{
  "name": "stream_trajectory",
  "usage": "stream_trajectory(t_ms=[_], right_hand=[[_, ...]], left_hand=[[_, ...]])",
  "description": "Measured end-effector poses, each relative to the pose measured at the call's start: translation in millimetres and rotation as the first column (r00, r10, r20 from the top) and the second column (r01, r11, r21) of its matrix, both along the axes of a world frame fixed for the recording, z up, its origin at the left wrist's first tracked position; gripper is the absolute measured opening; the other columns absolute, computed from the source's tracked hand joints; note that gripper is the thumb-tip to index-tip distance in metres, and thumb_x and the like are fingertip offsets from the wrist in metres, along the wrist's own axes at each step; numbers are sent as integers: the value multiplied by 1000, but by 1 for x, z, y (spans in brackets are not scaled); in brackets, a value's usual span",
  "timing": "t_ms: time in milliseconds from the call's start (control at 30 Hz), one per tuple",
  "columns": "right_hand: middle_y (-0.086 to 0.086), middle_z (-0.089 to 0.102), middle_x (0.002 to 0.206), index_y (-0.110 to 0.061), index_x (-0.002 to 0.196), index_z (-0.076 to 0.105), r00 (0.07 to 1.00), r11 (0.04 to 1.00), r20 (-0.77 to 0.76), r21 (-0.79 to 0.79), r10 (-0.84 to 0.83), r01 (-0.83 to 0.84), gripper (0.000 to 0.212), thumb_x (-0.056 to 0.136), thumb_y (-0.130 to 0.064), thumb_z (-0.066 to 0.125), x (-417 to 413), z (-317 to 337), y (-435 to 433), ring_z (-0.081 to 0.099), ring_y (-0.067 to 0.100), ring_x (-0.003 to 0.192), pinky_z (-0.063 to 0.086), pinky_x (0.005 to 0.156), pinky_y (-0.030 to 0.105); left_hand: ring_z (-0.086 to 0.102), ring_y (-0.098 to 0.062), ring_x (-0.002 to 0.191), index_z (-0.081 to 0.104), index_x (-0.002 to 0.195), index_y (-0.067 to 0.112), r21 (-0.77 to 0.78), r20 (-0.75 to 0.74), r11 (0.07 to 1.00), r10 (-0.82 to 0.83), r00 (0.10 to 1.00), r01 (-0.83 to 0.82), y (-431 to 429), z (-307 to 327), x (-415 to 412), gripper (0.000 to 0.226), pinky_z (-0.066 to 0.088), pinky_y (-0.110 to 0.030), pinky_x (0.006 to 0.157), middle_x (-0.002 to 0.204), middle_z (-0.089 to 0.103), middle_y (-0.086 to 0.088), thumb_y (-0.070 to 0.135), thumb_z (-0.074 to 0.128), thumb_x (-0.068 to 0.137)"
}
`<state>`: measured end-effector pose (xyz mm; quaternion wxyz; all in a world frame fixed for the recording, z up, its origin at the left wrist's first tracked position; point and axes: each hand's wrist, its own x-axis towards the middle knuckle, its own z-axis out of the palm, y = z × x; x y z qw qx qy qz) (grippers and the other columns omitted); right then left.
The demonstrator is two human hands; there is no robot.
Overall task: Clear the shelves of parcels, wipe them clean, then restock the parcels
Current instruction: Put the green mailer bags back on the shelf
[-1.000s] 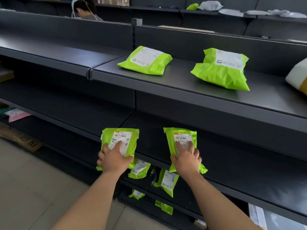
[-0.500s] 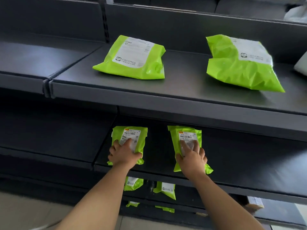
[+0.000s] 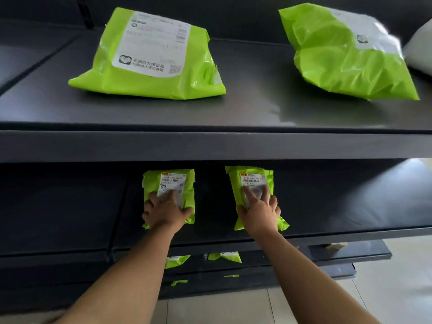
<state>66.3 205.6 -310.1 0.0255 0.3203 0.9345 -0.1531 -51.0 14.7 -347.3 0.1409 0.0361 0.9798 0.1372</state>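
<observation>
Dark grey metal shelving is filling nearly the whole view, its boards matte and smooth, with a pale sheen lying across the upper shelf [image 3: 233, 113] and a soft glare spreading at the right end of the middle shelf [image 3: 339, 206]. Light floor tiles [image 3: 397, 277] are showing at the lower right beyond the shelf ends. On the upper shelf two large parcels are lying well apart: the left large parcel [image 3: 152, 59], a plump lime-green plastic mailer with a broad white label, and the right large parcel [image 3: 346, 54], more crumpled and glossy, with a pale grey pouch [image 3: 420, 50] just beside it at the frame edge. On the middle shelf two smaller green mailers are lying flat, side by side but apart, each bearing a barcode label. The left hand [image 3: 163, 211] is pressing down on the left small parcel [image 3: 170, 188], fingers spread over its label and thumb hooking the right edge. The right hand [image 3: 259, 211] is resting the same way on the right small parcel [image 3: 252, 183], fingers splayed; whether either hand is truly gripping or merely laying the parcel down is hard to tell. Below, on the lower shelves, corners of more green parcels [image 3: 224, 257] are peeking out in shadow.
</observation>
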Motion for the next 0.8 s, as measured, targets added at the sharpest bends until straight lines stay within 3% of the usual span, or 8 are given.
stream_trajectory(t_ms=[500, 700, 800], right_hand=[[14, 0, 158, -42, 147, 24, 998, 999, 56, 24, 29, -30, 57, 96, -39, 48, -39, -27, 13, 12, 42, 139, 22, 111, 55], [13, -13, 160, -43, 151, 10, 992, 999, 125, -12, 34, -33, 63, 97, -48, 43, -42, -31, 15, -18, 46, 143, -3, 114, 65], [11, -16, 161, -37, 153, 4, 993, 999, 104, 5, 53, -54, 73, 94, -59, 41, -39, -27, 17, -25, 39, 143, -10, 112, 62]], left_hand=[[26, -38, 129, 27, 139, 40, -43, -21, 998, -40, 999, 39, -6, -6, -2, 86, 31, -50, 101, 143, 20, -15, 73, 63, 68], [25, -35, 126, 25, 137, 41, -97, -6, 994, -50, 999, 49, -6, -4, -5, 90, 30, -49, 98, 138, 20, -13, 80, 59, 64], [21, -36, 129, 21, 140, 41, -114, 17, 992, -57, 998, 58, -6, -1, -6, 97, 28, -51, 101, 140, 12, -13, 87, 54, 60]])
